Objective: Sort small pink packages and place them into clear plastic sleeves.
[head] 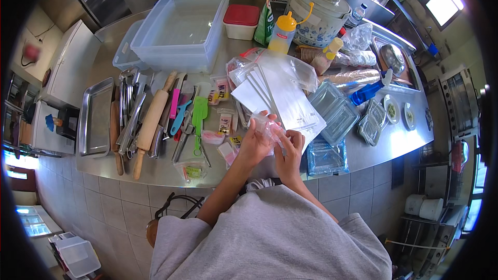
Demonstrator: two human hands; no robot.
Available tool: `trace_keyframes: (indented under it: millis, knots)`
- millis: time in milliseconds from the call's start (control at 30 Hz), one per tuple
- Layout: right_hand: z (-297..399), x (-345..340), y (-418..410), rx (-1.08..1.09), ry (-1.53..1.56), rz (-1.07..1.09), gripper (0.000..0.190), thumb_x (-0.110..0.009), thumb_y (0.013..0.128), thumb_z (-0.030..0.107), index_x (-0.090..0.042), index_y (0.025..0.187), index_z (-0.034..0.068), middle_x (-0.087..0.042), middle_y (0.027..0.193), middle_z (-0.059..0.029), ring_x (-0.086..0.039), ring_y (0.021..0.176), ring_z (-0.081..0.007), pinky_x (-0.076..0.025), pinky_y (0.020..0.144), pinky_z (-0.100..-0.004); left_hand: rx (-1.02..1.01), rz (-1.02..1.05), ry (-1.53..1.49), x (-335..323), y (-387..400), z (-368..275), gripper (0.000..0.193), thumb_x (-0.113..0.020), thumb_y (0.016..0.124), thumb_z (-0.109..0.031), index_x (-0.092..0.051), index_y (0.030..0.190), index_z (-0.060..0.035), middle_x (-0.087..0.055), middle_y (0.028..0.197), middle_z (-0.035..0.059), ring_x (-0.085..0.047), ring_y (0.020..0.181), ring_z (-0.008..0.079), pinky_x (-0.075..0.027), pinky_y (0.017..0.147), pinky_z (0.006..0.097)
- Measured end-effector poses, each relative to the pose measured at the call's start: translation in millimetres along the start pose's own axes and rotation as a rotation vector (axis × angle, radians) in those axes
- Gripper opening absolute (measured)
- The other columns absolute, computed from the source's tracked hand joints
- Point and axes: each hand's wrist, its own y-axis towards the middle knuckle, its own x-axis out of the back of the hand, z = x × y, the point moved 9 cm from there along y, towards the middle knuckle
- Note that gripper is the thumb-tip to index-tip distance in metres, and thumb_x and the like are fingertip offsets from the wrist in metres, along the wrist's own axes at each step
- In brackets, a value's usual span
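Between my two hands is a crumpled clear plastic bag (266,124) with a pinkish tint. My left hand (255,142) grips its left side, and my right hand (290,149) pinches its right side with the fingertips. Just beyond lie white paper envelopes or sheets (280,97), partly under a clear zip bag (295,70) with a red edge. Left of my hands are small packs of zip bags (225,123), a green silicone spatula (200,112) and a wooden rolling pin (151,124). Clear plastic food boxes (334,112) lie to the right, above a blue-tinted pack of plastic trays (327,157).
On the steel table (155,177) stand large clear plastic tubs (181,50), a red-lidded container (241,21), a yellow-capped squeeze bottle (283,35) and a floral-patterned drink jug (319,15). A metal tray (82,124) lies far left, a blue spray bottle (367,91) right.
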Motion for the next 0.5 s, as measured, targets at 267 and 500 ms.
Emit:
trace_keyframes:
  millis: [267, 500]
  knots:
    - [5.5, 6.0, 0.4, -0.015, 0.024, -0.066, 0.029, -0.058, 0.068, -0.002, -0.056, 0.097, 0.003, -0.049, 0.092, -0.0132, -0.045, 0.091, -0.0293, -0.035, 0.082, -0.0369, -0.015, 0.019, -0.015, -2.3, -0.3, -2.4, 0.045, -0.039, 0.092, -0.042, -0.038, 0.125, -0.0116, -0.050, 0.121, 0.0087, -0.049, 0.109, 0.0251, -0.036, 0.094, 0.0436]
    - [-27.3, -4.0, -8.4, -0.139, 0.130, -0.041, 0.016, -0.060, 0.073, 0.004, -0.055, 0.089, 0.000, -0.047, 0.095, -0.0100, -0.044, 0.092, -0.0235, -0.035, 0.080, -0.0300, -0.017, 0.002, 0.011, -4.9, -2.2, -2.2, 0.045, -0.038, 0.093, -0.041, -0.034, 0.128, -0.0123, -0.045, 0.124, 0.0080, -0.045, 0.112, 0.0263, -0.036, 0.096, 0.0433]
